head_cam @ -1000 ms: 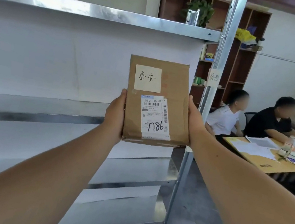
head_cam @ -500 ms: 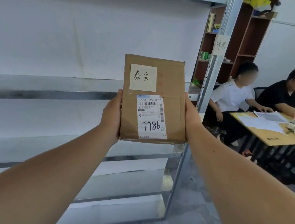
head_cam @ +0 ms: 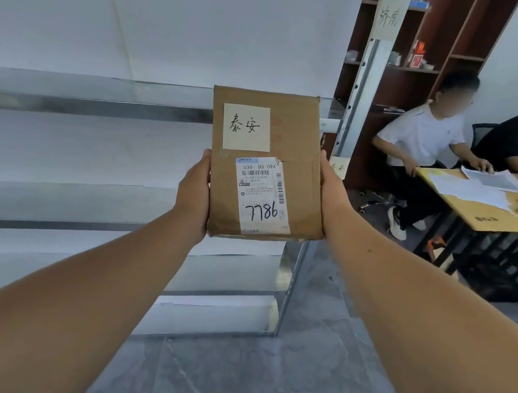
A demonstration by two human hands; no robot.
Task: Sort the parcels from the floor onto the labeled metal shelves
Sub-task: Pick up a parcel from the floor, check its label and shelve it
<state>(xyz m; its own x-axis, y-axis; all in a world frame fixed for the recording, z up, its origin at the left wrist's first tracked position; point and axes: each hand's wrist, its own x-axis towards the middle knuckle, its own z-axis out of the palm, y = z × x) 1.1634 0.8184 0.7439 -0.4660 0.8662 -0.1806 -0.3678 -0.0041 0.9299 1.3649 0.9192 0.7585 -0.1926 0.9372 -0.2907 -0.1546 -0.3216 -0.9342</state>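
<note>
A flat brown cardboard parcel (head_cam: 295, 154) stands upright in front of me, held at arm's length. It carries a handwritten paper note and a shipping label marked 7786. My left hand (head_cam: 195, 190) grips its left edge and my right hand (head_cam: 329, 187) grips its right edge. Behind it are the metal shelves (head_cam: 95, 100), several bare levels against a white wall. The shelf's upright post (head_cam: 361, 86) bears a paper label (head_cam: 388, 20) high up and a second label (head_cam: 337, 167) lower down, partly hidden by my right hand.
Two people sit at a wooden table (head_cam: 494, 215) at the right, with papers and small items on it. A dark wooden bookcase (head_cam: 419, 69) stands behind the post. Grey tiled floor (head_cam: 253, 384) lies below the shelves.
The view has tilted downward, so the top shelf has left the frame and the floor shows. The parcel sits lower against the shelves, still held by both hands.
</note>
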